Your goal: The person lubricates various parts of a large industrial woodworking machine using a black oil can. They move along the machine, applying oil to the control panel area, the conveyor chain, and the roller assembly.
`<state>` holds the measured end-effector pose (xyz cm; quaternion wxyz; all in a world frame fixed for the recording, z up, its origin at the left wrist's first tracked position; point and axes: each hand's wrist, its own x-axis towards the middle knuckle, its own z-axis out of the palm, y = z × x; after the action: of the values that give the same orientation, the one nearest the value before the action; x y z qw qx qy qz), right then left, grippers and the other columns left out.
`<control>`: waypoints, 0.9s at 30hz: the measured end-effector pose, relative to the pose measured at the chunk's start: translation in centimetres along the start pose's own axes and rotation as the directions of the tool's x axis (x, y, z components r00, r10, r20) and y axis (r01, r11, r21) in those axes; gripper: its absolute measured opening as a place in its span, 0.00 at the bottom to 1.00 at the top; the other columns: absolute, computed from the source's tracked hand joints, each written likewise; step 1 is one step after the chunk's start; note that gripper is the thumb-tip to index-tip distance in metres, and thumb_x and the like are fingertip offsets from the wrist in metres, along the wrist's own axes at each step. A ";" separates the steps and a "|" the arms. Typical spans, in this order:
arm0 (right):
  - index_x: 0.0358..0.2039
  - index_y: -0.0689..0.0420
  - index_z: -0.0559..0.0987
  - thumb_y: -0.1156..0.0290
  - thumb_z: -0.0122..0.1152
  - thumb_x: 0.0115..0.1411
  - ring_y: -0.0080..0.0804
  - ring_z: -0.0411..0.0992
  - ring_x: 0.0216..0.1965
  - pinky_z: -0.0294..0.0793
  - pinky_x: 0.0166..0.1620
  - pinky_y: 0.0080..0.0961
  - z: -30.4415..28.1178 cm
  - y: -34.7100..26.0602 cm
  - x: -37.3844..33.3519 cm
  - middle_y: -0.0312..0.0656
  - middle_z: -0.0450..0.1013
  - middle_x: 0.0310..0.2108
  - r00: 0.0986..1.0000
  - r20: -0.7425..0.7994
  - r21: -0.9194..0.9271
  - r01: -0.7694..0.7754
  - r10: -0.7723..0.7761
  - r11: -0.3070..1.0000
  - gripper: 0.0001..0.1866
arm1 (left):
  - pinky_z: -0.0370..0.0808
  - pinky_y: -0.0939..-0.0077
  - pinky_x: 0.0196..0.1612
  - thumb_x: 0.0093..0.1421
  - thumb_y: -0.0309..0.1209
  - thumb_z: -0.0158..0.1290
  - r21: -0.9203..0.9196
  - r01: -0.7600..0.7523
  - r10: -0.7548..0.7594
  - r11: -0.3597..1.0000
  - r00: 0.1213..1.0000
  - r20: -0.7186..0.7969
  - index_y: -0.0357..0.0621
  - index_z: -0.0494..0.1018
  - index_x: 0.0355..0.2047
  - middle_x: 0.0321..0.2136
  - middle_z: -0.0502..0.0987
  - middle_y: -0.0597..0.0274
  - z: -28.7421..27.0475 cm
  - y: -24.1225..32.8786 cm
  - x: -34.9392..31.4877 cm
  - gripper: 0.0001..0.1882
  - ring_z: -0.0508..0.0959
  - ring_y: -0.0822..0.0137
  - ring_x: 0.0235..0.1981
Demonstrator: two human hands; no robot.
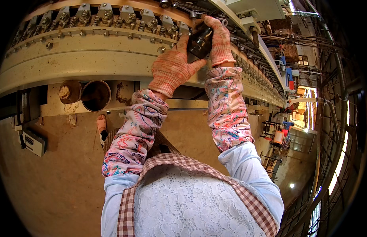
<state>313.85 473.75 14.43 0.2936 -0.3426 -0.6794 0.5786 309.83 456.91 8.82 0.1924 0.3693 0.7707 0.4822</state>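
A dark, glossy bottle-like container (200, 42) is between my two gloved hands, over the machine's row of springs and bolts. My left hand (173, 69) is closed on its left side, with the thumb reaching under its near end. My right hand (220, 41) wraps round its right side, fingers bent over the far end. Both hands wear orange-and-white knitted gloves. The container's far end is hidden by my fingers and the machine parts. Just left of my left hand runs a line of metal brackets with bolts and springs (147, 23).
The long cream machine beam (92, 59) curves across in front of me. A ledge below it bears an open metal can (96, 96) with brown residue and a stained container (69, 92). A grey box (33, 143) is at lower left, above the brown floor (61, 177).
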 end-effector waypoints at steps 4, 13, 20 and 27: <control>0.46 0.59 0.84 0.61 0.62 0.62 0.30 0.79 0.37 0.81 0.44 0.29 -0.2 0.4 0.1 0.40 0.81 0.37 0.999 0.017 0.068 0.033 -0.034 0.997 0.17 | 0.80 0.52 0.41 0.52 0.68 0.60 0.006 -0.001 0.001 1.000 1.000 0.017 0.57 0.60 0.68 0.37 0.83 0.45 -0.1 0.1 0.0 0.50 0.84 0.46 0.38; 0.45 0.59 0.84 0.61 0.61 0.63 0.30 0.79 0.37 0.81 0.43 0.28 -0.9 1.1 0.4 0.40 0.81 0.37 0.996 0.000 0.039 0.092 -0.092 0.995 0.17 | 0.80 0.53 0.41 0.51 0.68 0.59 0.002 -0.018 0.018 1.000 1.000 0.006 0.57 0.59 0.68 0.36 0.83 0.45 0.2 0.1 0.0 0.51 0.84 0.46 0.38; 0.44 0.58 0.84 0.62 0.64 0.61 0.32 0.80 0.34 0.82 0.40 0.30 0.3 -0.1 -0.1 0.41 0.82 0.34 0.998 -0.023 0.060 -0.063 0.064 0.996 0.16 | 0.80 0.52 0.41 0.51 0.67 0.60 -0.002 0.001 -0.001 1.000 1.000 0.013 0.57 0.60 0.67 0.37 0.83 0.45 -0.2 0.1 -0.1 0.50 0.84 0.45 0.39; 0.44 0.58 0.84 0.62 0.64 0.61 0.32 0.80 0.33 0.82 0.41 0.30 -0.1 0.2 0.0 0.42 0.82 0.35 1.000 -0.003 0.054 -0.022 0.022 0.998 0.16 | 0.80 0.52 0.42 0.51 0.67 0.60 -0.021 -0.012 0.012 1.000 1.000 -0.002 0.58 0.60 0.67 0.38 0.83 0.46 0.1 0.0 -0.1 0.49 0.84 0.45 0.39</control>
<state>313.93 473.86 14.21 0.2979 -0.3431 -0.6591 0.5993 309.90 456.91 8.76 0.1925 0.3715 0.7637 0.4917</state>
